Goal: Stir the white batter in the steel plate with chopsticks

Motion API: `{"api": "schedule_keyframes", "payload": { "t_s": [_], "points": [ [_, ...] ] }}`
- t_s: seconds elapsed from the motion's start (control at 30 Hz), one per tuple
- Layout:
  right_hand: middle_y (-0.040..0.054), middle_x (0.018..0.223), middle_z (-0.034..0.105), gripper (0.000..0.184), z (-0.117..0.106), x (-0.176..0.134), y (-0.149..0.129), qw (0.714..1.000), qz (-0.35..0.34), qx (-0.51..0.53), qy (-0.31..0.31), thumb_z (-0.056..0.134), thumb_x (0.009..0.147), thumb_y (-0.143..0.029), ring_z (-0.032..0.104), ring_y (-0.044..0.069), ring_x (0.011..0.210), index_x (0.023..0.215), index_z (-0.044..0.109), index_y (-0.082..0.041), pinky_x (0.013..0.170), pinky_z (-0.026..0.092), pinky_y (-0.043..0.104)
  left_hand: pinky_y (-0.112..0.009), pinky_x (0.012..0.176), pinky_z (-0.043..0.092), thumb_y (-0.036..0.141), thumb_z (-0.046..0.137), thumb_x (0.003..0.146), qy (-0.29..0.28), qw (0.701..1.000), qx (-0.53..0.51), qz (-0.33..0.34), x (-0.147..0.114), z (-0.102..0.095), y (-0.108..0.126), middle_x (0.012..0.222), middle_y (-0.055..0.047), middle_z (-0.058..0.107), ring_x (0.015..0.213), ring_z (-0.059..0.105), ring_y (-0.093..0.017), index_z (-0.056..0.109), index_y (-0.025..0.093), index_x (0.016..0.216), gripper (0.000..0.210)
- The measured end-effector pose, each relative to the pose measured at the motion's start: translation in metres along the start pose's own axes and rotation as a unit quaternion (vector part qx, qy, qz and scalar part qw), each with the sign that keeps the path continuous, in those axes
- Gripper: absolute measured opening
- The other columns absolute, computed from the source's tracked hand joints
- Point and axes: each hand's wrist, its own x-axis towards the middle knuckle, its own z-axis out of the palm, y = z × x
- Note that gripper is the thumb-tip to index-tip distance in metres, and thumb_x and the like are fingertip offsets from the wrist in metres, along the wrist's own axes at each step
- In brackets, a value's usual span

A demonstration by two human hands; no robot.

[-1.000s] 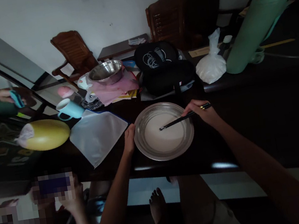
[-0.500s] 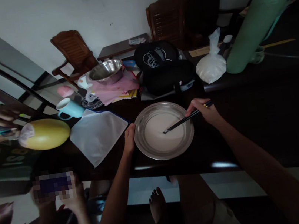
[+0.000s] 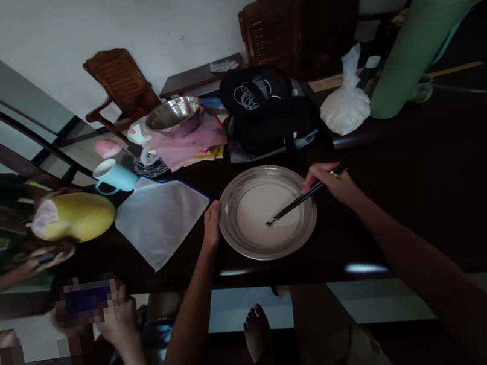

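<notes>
A wide metal bowl [image 3: 230, 233] stands on the dark table, with a whitish liquid [image 3: 259, 207] in it. My left hand [image 3: 213, 223] grips the bowl's left rim, fingers partly hidden behind it. Over the right rim, my right hand [image 3: 332, 181] is closed round a pair of black chopsticks [image 3: 295, 203]. Their tips dip into the liquid near the bowl's middle. Just left of my left hand lies a translucent zip pouch [image 3: 162, 219] with a blue edge.
Left of the pouch are a light blue mug [image 3: 117, 176] and a yellow melon-like object [image 3: 86, 215], touched by another person's hand [image 3: 55, 256]. Behind stand a smaller metal bowl [image 3: 175, 119], black bag [image 3: 257, 92], tied bag of white powder [image 3: 345, 111] and tall green thermos [image 3: 424, 45].
The chopstick tips have shifted very slightly in the liquid. At left, the other person's hand has moved from above the yellow object down to its lower side. My left hand stays put.
</notes>
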Motion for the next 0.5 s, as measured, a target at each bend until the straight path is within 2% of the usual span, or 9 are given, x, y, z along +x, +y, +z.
{"api": "schedule_keyframes", "payload": {
  "t_s": [0.13,0.2,0.33,0.4,0.5],
  "points": [
    [0.0032,0.074,0.075,0.038,0.0006,0.0009,0.0014,0.998,-0.015,-0.040,-0.043,0.057,0.088,-0.053,0.070,0.018,0.074,0.075,0.074,-0.021,0.075,0.053,0.031,-0.024,0.060,0.036,0.050,0.055,0.083,0.001,1.000,0.004,0.007,0.0007,0.0001,-0.0002,0.061,0.003,0.042,0.061,0.039,-0.012,0.044,0.018,0.060,0.040],
    [0.0031,0.075,0.075,0.038,-0.0011,0.0017,0.0011,0.999,-0.015,-0.036,-0.019,0.057,0.088,-0.053,0.070,0.019,0.074,0.075,0.074,-0.022,0.075,0.053,0.031,-0.024,0.060,0.036,0.049,0.055,0.083,0.001,1.000,0.007,0.006,0.0011,0.0002,0.0003,0.062,0.003,0.043,0.062,0.040,-0.012,0.045,0.018,0.061,0.040],
    [0.0034,0.061,0.072,0.045,-0.0022,0.0014,-0.0017,1.000,-0.003,0.007,0.030,0.056,0.086,-0.058,0.067,0.018,0.059,0.066,0.070,-0.021,0.061,0.052,0.031,-0.024,0.060,0.036,0.048,0.055,0.084,0.005,1.000,0.010,0.006,0.0011,0.0004,0.0009,0.062,0.003,0.042,0.061,0.039,-0.012,0.045,0.018,0.061,0.039],
    [0.0033,0.060,0.071,0.046,-0.0003,0.0005,-0.0034,1.000,-0.001,0.005,0.004,0.056,0.086,-0.059,0.067,0.018,0.058,0.065,0.070,-0.020,0.061,0.052,0.030,-0.024,0.060,0.035,0.048,0.054,0.084,0.003,1.000,0.005,0.006,0.0010,0.0003,0.0004,0.062,0.003,0.042,0.061,0.039,-0.012,0.045,0.018,0.062,0.039],
    [0.0037,0.070,0.074,0.043,0.0019,-0.0003,-0.0046,0.998,-0.009,-0.037,-0.053,0.055,0.087,-0.057,0.069,0.018,0.070,0.072,0.074,-0.021,0.071,0.053,0.030,-0.024,0.060,0.035,0.050,0.053,0.083,-0.002,1.000,0.007,0.007,0.0009,0.0002,-0.0003,0.062,0.003,0.042,0.062,0.038,-0.012,0.045,0.018,0.062,0.039]
  ]
}}
